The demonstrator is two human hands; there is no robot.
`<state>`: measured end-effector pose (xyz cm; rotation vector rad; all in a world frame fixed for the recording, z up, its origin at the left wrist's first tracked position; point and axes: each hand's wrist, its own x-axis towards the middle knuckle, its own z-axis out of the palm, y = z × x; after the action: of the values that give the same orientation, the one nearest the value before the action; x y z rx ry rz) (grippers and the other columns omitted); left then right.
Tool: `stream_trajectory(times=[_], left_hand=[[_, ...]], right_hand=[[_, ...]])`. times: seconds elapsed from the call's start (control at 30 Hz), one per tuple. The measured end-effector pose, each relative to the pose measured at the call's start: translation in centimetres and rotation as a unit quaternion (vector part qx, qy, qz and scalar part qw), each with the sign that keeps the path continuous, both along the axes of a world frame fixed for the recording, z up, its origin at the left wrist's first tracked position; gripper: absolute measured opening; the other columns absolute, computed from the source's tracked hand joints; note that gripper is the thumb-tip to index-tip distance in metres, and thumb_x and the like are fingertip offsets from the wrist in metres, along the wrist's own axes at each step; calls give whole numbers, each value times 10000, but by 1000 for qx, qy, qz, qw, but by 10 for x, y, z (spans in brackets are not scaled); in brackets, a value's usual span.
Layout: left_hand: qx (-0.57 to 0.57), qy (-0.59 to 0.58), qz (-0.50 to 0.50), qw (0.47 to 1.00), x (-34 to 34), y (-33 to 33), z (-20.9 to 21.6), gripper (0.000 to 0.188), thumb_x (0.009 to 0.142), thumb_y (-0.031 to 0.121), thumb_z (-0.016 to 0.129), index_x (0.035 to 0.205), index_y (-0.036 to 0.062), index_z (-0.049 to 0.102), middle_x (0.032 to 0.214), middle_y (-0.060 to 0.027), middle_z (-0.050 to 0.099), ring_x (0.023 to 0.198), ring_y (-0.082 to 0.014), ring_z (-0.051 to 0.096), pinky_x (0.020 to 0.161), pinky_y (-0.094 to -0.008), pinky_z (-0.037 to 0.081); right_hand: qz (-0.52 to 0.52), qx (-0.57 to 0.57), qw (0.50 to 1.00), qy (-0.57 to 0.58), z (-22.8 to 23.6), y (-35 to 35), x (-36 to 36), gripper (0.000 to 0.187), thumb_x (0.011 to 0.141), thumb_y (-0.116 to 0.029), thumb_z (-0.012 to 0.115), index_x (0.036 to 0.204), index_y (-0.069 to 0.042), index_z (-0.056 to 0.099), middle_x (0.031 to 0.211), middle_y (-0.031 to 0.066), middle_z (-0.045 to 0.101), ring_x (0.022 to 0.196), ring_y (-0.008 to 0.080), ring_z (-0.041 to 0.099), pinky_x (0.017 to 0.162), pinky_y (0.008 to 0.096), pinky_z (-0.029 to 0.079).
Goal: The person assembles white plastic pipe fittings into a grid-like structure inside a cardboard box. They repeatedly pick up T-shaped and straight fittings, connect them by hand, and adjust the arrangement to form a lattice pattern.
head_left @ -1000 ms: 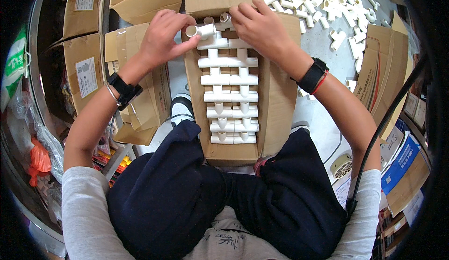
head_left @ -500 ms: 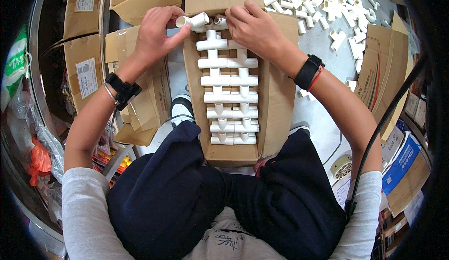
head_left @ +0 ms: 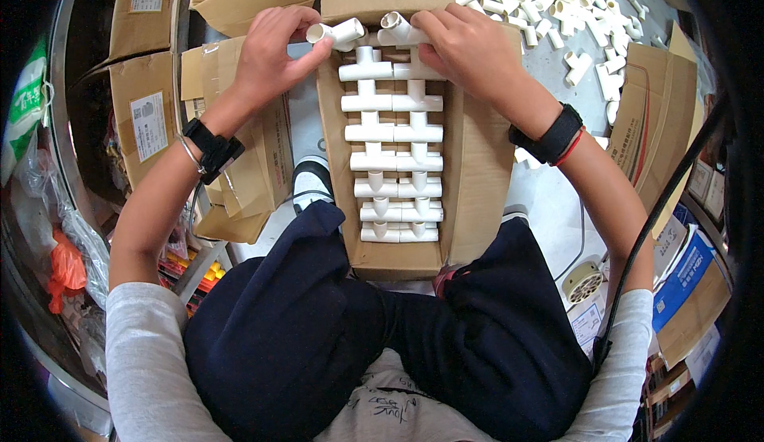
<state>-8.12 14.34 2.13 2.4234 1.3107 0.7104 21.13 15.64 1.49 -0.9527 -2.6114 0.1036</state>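
My left grip (head_left: 274, 56) clasps a white fitting (head_left: 345, 31), my right grip (head_left: 471, 50) another fitting (head_left: 400, 33), over the open carton (head_left: 398, 269).

At twelve o'clock, the pipe fittings (head_left: 410, 132) were plain white, their carton (head_left: 482, 163) brown. Both wristbands (head_left: 549, 134) were black, the trousers (head_left: 270, 338) dark navy, the sleeves (head_left: 143, 338) pale grey. Toward nine o'clock, a plastic bag (head_left: 68, 267) was orange; toward three, a box panel (head_left: 683, 279) was blue.
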Motion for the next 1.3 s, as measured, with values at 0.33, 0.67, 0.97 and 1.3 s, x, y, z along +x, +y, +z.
stream_trajectory(times=[0.33, 0.67, 0.97, 1.3], left_hand=[[-3, -2, -5, 1000, 3, 0, -2, 266, 832, 191, 758, 1011, 38, 634, 855, -78, 617, 776, -210, 588, 724, -322, 489], [-16, -4, -3, 1000, 6, 0, -5, 297, 822, 225, 772, 1006, 34, 640, 840, -72, 622, 781, -214, 612, 740, -327, 499], [-17, -20, 0, 1000, 7, 0, -7, 291, 817, 217, 775, 995, 32, 637, 831, -73, 615, 763, -210, 598, 722, -325, 498], [-15, -12, -3, 1000, 5, -1, -7, 286, 825, 212, 768, 1001, 30, 634, 830, -75, 608, 770, -212, 598, 718, -325, 498]], right_hand=[[23, 7, 999, -28, -16, -9, -14, 163, 823, -174, 691, 864, -73, 570, 772, 32, 589, 776, 188, 596, 705, 320, 506], [13, 14, 1000, -24, -17, -11, -20, 113, 821, -150, 660, 847, -80, 575, 757, 39, 607, 761, 190, 617, 693, 315, 512], [20, 29, 998, -60, -19, -14, -23, 35, 801, -110, 619, 799, -79, 605, 746, 47, 652, 745, 182, 642, 688, 292, 519], [-8, 20, 995, -94, -17, -18, -27, 109, 788, -116, 663, 808, -67, 568, 745, 49, 606, 763, 195, 613, 719, 310, 508]])
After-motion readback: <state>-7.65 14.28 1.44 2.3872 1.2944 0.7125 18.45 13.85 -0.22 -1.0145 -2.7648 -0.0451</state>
